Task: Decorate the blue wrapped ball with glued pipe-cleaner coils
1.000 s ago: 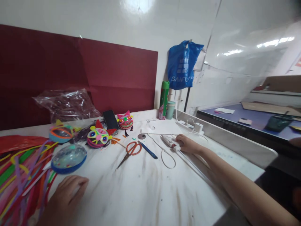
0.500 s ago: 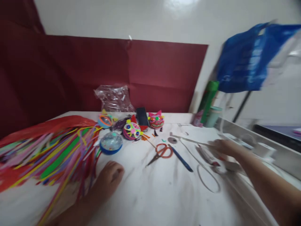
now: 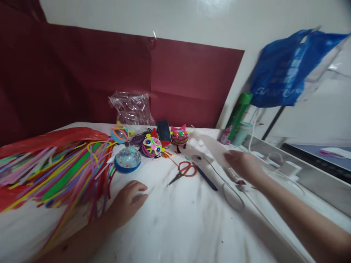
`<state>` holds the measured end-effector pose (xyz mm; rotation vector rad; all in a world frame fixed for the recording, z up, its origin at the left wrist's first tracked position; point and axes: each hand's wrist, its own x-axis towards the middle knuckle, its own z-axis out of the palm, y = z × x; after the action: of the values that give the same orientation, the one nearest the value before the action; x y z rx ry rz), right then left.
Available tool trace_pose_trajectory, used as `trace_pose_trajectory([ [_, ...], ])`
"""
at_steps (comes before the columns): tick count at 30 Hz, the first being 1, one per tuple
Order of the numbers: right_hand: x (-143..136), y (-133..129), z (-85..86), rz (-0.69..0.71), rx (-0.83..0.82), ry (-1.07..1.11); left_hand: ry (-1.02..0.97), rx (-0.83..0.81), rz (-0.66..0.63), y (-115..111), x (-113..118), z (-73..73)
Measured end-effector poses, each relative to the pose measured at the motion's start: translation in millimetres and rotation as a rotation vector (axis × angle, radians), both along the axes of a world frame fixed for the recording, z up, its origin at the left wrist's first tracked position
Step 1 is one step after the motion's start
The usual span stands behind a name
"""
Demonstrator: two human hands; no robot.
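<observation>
My left hand (image 3: 130, 201) rests on the white tabletop (image 3: 181, 226), its thumb and fingers apart and nothing between them. To its upper right lie orange-handled scissors (image 3: 187, 169) and a dark blue pen-like tool (image 3: 207, 178). My right hand (image 3: 242, 164) is blurred above the table on the right, fingers curled together. A pale smear runs from them toward the back, so what they hold is unclear. Just below that hand lies a white and red tool (image 3: 236, 176) with a grey cord (image 3: 233, 204). A clear dome on a blue base (image 3: 127, 160) stands beyond my left hand.
Colourful strips (image 3: 68, 171) lie in a red plastic bag (image 3: 76, 133) at left. Decorated balls (image 3: 179, 136), a phone (image 3: 163, 131) and clear plastic wrapping (image 3: 131, 109) are at the back. A green box (image 3: 241, 113), a cup (image 3: 241, 133) and a power strip (image 3: 264, 159) border the right side.
My right hand has moved left and away from me; the long thin thing that stuck out from it is now a blur. My left hand's fingers have opened wider. The view has shifted slightly.
</observation>
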<state>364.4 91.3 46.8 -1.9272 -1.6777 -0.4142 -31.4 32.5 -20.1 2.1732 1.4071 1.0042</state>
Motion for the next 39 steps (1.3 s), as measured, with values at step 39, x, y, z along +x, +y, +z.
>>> trace_pose_trajectory([
  [39, -134.7, 61.9, -71.7, 0.277, -0.373, -0.069, -0.271, 0.117, 0.268, -10.4, -10.1, -6.5],
])
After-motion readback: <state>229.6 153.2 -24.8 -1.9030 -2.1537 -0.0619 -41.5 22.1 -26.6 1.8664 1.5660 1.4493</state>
